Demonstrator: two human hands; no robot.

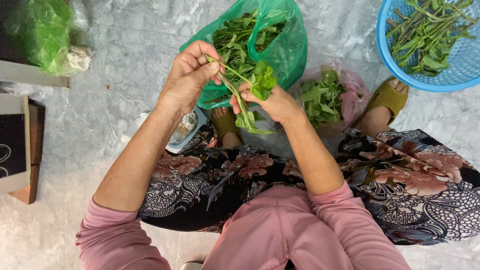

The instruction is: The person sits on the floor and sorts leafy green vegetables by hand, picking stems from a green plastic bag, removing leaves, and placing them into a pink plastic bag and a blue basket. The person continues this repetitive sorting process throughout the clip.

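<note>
Count: two hands (pixel 187 77) (pixel 272 102), one stem (pixel 235 90), two green bags (pixel 287 45) (pixel 42 32), one pink bag (pixel 352 97), one blue basket (pixel 387 50), two sandals (pixel 387 97) (pixel 225 122).

The blue basket (pixel 400 75) and green bag (pixel 42 30) are cut off by the picture's edges.

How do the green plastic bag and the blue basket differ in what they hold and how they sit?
The green plastic bag is soft and crumpled, its mouth open just beyond the hands; the blue basket is rigid and perforated, cut off by the frame's top right corner. The bag holds leafy sprigs; the basket holds mostly long stems with few leaves. The left hand and right hand hold a sprig over the bag, well away from the basket. Both rest on the grey marble floor.
</note>
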